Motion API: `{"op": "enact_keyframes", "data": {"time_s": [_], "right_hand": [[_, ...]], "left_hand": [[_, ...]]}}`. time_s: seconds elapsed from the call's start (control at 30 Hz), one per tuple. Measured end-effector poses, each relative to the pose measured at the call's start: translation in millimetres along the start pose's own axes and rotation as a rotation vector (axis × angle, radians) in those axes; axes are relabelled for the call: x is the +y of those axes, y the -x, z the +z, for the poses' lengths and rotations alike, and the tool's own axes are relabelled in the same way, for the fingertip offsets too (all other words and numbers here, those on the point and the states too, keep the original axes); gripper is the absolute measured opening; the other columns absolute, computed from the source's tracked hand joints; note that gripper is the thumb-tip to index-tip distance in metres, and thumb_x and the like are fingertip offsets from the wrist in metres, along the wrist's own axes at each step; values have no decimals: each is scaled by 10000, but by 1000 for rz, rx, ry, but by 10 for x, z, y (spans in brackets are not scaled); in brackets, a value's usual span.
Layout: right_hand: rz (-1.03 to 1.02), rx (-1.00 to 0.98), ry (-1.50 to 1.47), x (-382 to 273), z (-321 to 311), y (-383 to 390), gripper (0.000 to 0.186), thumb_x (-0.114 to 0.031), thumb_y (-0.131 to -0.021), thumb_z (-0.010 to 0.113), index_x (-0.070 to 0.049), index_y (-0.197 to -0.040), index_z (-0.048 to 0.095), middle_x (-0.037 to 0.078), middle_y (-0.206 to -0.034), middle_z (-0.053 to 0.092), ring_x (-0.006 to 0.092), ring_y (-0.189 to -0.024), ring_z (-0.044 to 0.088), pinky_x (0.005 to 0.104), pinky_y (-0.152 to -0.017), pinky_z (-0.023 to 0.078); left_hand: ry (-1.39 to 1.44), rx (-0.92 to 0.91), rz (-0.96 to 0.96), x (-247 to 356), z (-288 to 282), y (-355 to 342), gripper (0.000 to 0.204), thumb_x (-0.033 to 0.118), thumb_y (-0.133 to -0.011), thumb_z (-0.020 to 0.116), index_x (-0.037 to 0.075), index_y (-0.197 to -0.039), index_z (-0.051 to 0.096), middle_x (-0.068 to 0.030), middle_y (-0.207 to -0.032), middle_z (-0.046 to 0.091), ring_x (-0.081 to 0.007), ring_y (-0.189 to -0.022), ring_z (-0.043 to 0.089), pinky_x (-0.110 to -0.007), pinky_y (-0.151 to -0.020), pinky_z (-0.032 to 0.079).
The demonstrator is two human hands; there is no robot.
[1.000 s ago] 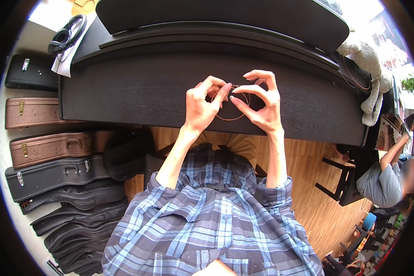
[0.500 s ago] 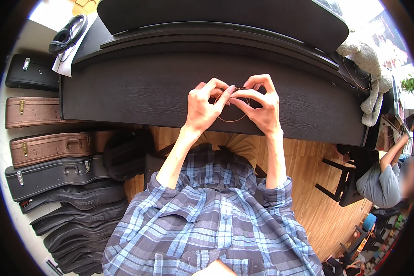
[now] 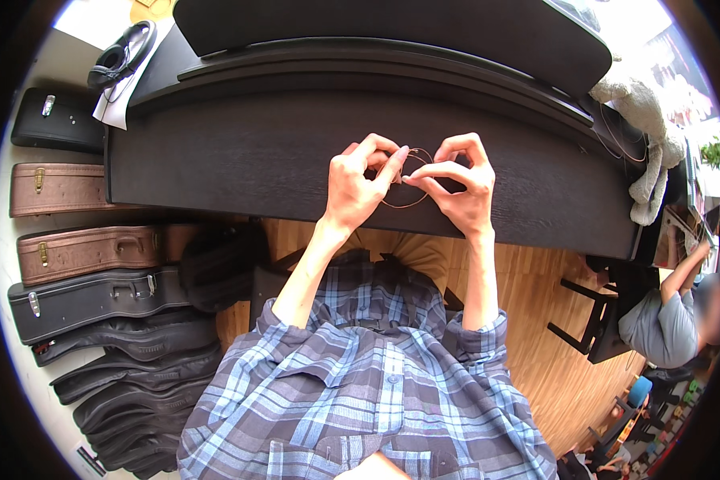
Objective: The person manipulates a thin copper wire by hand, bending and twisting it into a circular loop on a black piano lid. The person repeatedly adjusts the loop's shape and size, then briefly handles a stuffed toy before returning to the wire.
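Observation:
A thin copper-coloured guitar string (image 3: pixel 404 207), wound into a small loose loop, hangs between my hands above the closed black lid (image 3: pixel 256 152) of a piano-like cabinet. My left hand (image 3: pixel 354 182) is closed, with thumb and forefinger pinching one side of the loop. Opposite it, my right hand (image 3: pixel 468 190) pinches the string at thumb and fingertip, its forefinger curved above. A narrow gap separates the two sets of fingertips. The exact spot where the string's end lies is too fine to make out.
Several instrument cases (image 3: pixel 88 256) line the left side. Headphones (image 3: pixel 120 64) rest at the back left. A grey plush toy (image 3: pixel 656 152) sits at the lid's right end beside thin string loops (image 3: pixel 628 154). A person in grey (image 3: pixel 660 328) is at far right, near black furniture (image 3: pixel 608 312).
My right hand has shifted slightly right, and its upper fingers have come away from the left fingertips. More of the loop's top now shows. My left hand has barely moved.

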State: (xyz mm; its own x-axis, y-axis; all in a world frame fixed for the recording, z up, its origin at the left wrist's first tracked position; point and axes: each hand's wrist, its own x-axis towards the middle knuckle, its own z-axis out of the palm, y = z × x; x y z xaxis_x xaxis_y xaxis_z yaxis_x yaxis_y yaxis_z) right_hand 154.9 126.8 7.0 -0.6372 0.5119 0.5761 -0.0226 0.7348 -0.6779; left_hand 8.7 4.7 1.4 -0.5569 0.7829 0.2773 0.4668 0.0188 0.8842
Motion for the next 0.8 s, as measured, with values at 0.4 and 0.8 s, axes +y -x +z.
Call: {"op": "enact_keyframes", "data": {"time_s": [0.4, 0.8], "right_hand": [[-20, -33, 74, 11, 36, 7, 357, -74, -617, 946, -244, -919, 858, -10, -946, 571, 144, -841, 607, 299, -728, 565], [-51, 69, -11, 20, -28, 31, 335, -27, -610, 948, -187, -887, 849, -1, -933, 559, 122, -813, 593, 270, -665, 511]], "left_hand": [[2, -4, 28, 4, 12, -2, 143, 139, -968, 762, 25, -916, 693, -74, -696, 759, -100, -587, 683, -246, -614, 489], [62, -14, -25, -19, 12, 0, 143, 128, -989, 744, 2, -952, 688, -77, -707, 755, -85, -611, 701, -221, -543, 496]]}}
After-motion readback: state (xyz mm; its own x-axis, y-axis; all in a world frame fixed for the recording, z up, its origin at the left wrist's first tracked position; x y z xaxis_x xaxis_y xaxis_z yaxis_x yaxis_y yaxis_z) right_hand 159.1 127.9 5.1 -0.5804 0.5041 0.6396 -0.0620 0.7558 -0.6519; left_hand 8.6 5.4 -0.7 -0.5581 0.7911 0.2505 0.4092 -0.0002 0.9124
